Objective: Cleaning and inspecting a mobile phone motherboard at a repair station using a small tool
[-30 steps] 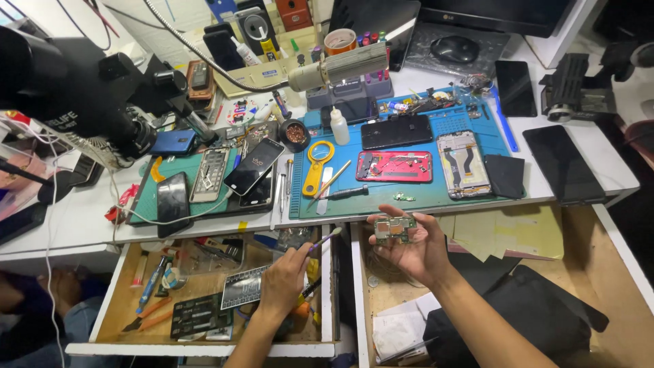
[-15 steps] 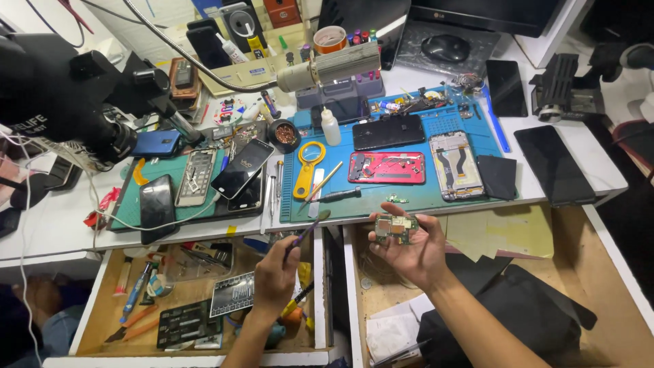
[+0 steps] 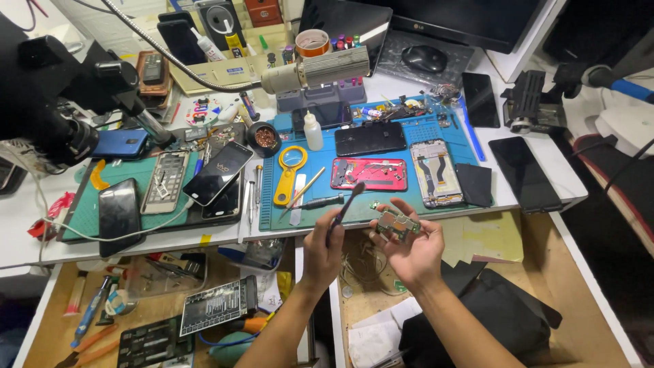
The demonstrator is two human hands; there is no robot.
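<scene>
A small circuit board (image 3: 398, 225) is gripped between the fingers of the right hand (image 3: 409, 244), which is held palm up over the open right drawer (image 3: 538, 272), just near of the counter (image 3: 538, 153) edge. The left hand (image 3: 323, 249) is closed around a thin dark tool (image 3: 346, 206), possibly a brush or a pair of tweezers; the view is too small to tell. Its tip is tilted up and to the right, close to the board but apart from it. On the blue mat (image 3: 449, 129) just beyond the hands a red phone frame (image 3: 368, 173) lies flat, with an opened phone body (image 3: 435, 172) to its right and a yellow magnifying glass (image 3: 289, 174) to its left. Farther left, on a green mat (image 3: 88, 208), several phones (image 3: 218, 172) are laid. The open left drawer (image 3: 51, 320) is filled with tools.
</scene>
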